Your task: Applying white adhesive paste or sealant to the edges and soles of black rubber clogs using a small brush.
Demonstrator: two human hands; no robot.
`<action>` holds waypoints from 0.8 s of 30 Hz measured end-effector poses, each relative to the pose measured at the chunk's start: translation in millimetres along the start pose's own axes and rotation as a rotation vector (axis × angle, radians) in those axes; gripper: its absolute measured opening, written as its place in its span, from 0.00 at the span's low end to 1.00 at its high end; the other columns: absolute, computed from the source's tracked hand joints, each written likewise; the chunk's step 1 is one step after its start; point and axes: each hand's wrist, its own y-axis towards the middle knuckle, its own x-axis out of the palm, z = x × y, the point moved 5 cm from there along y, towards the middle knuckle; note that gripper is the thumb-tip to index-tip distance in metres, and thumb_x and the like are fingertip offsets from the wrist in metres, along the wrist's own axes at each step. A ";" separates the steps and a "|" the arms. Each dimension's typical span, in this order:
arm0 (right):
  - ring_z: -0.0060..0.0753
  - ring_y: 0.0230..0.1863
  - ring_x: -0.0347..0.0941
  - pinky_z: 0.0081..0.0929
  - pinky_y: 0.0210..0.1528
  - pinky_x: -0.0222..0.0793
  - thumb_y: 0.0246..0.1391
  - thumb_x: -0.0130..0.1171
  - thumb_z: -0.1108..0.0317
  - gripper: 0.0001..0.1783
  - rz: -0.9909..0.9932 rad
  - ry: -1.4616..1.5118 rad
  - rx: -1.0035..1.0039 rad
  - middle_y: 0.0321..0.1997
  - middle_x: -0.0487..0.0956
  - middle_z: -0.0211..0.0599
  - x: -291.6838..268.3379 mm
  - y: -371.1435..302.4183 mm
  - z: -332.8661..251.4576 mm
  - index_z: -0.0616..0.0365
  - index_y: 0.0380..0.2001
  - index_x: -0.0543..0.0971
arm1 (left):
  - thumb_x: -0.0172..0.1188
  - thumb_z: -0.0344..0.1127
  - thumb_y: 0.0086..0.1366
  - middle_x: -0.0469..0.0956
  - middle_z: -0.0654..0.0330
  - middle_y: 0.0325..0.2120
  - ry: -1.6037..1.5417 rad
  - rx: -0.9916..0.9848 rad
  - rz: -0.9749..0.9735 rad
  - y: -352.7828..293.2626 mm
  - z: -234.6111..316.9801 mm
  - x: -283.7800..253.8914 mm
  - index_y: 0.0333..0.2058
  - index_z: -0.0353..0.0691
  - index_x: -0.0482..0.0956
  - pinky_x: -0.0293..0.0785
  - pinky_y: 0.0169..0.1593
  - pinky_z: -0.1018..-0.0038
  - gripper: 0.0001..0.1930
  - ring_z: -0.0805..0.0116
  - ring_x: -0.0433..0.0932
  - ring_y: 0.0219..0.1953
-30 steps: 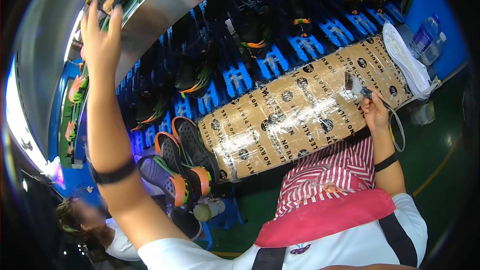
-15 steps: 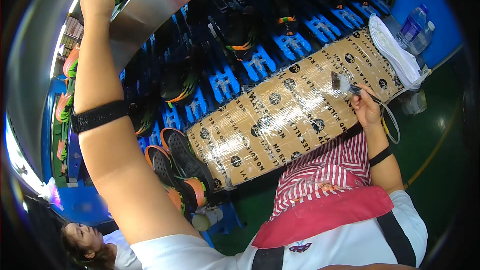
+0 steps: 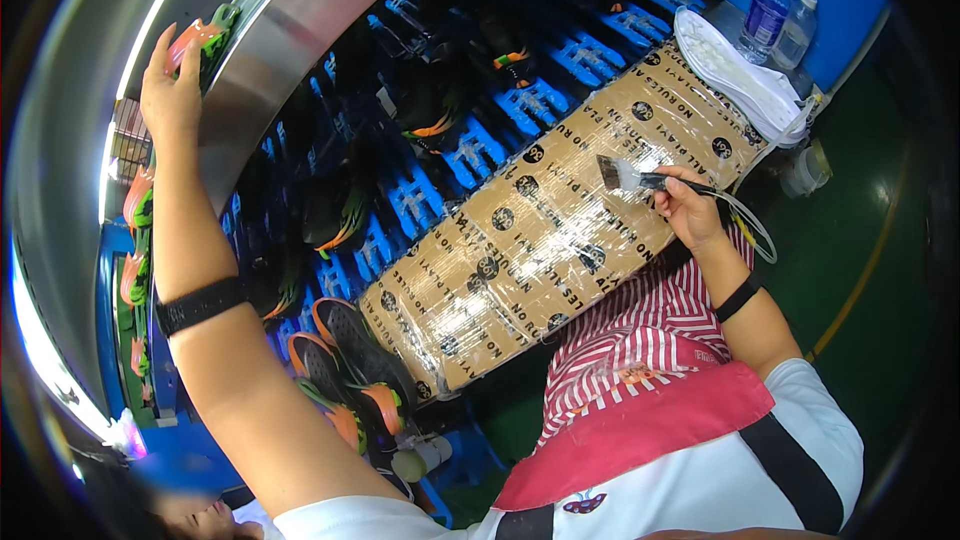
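Left hand (image 3: 172, 90) grips a light, bendy orange shoe sole (image 3: 197, 40) upper left, right hand (image 3: 688, 208) clamped round the stiff brush (image 3: 640, 178) handle mid-right.

Wrapped board (image 3: 560, 240): long cardboard-brown slab under clear shiny film — printed with black round marks and black lettering in repeating rows; lies slantwise from lower left to upper right, beside the blue racks.
Film surface: wrinkled, glinting white near the upper right end.
Large bottle (image 3: 766, 6): clear plastic, blue cap, blue band label; stands upright at top right, against a blue wall.
Small bottle (image 3: 797, 30): clear plastic, pale cap, shorter — just beside the large one, on its right.
Round container (image 3: 804, 170): pale, translucent, lidded; sits below the board's upper right end, on green floor.
Signs, screens: none seen.
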 end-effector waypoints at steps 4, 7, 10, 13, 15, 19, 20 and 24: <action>0.22 0.25 0.67 0.16 0.24 0.59 0.48 0.54 0.68 0.15 -0.004 -0.026 -0.012 0.25 0.73 0.35 -9.3 1.3 2.5 0.66 0.38 0.71 | 0.57 0.49 0.54 0.74 0.48 0.39 -0.047 -0.015 0.027 -3.2 6.8 3.5 0.48 0.50 0.70 0.66 0.47 0.70 0.23 0.57 0.73 0.42; 0.22 0.24 0.67 0.16 0.23 0.59 0.48 0.55 0.68 0.15 0.024 -0.019 0.000 0.25 0.73 0.35 -10.4 1.4 3.9 0.65 0.38 0.71 | 0.57 0.48 0.54 0.73 0.48 0.41 -0.120 -0.022 0.043 -5.3 4.1 1.6 0.49 0.49 0.69 0.65 0.48 0.70 0.24 0.57 0.72 0.44; 0.22 0.24 0.67 0.16 0.23 0.59 0.48 0.55 0.68 0.15 0.046 -0.022 0.006 0.25 0.73 0.35 -9.1 1.5 4.6 0.65 0.38 0.71 | 0.57 0.45 0.55 0.72 0.48 0.43 -0.138 -0.055 -0.008 -7.3 7.6 2.8 0.50 0.48 0.69 0.64 0.50 0.70 0.23 0.58 0.70 0.47; 0.22 0.23 0.67 0.16 0.23 0.59 0.47 0.56 0.67 0.15 0.051 -0.021 0.015 0.25 0.73 0.34 -9.2 1.9 4.7 0.65 0.38 0.71 | 0.58 0.41 0.56 0.72 0.50 0.44 -0.150 -0.044 -0.012 -9.1 13.9 3.5 0.50 0.46 0.69 0.63 0.51 0.71 0.22 0.61 0.70 0.48; 0.22 0.23 0.67 0.15 0.23 0.59 0.47 0.56 0.67 0.15 0.054 -0.027 0.042 0.25 0.73 0.35 -9.0 2.6 5.1 0.64 0.37 0.71 | 0.57 0.38 0.56 0.72 0.52 0.43 -0.286 -0.058 -0.023 -9.2 10.4 7.3 0.49 0.44 0.69 0.63 0.51 0.73 0.21 0.64 0.70 0.47; 0.22 0.24 0.69 0.15 0.24 0.62 0.48 0.54 0.70 0.14 0.057 0.020 0.088 0.26 0.74 0.37 -11.6 2.4 5.9 0.66 0.38 0.72 | 0.57 0.38 0.57 0.72 0.52 0.44 -0.354 -0.058 -0.043 -6.2 6.1 6.7 0.50 0.38 0.67 0.62 0.51 0.75 0.23 0.68 0.70 0.45; 0.22 0.25 0.70 0.15 0.24 0.63 0.49 0.54 0.70 0.14 0.064 0.031 0.091 0.29 0.75 0.38 -10.9 2.2 5.0 0.66 0.38 0.72 | 0.57 0.38 0.57 0.71 0.52 0.45 -0.188 -0.038 -0.033 -5.4 15.7 2.5 0.51 0.35 0.65 0.60 0.52 0.76 0.24 0.67 0.69 0.47; 0.22 0.27 0.71 0.15 0.26 0.66 0.48 0.54 0.70 0.14 0.035 0.074 0.126 0.30 0.75 0.39 -9.4 4.5 3.1 0.66 0.38 0.72 | 0.55 0.38 0.58 0.67 0.52 0.49 -0.040 0.022 0.009 -4.1 14.5 3.9 0.52 0.34 0.63 0.57 0.54 0.76 0.25 0.66 0.65 0.52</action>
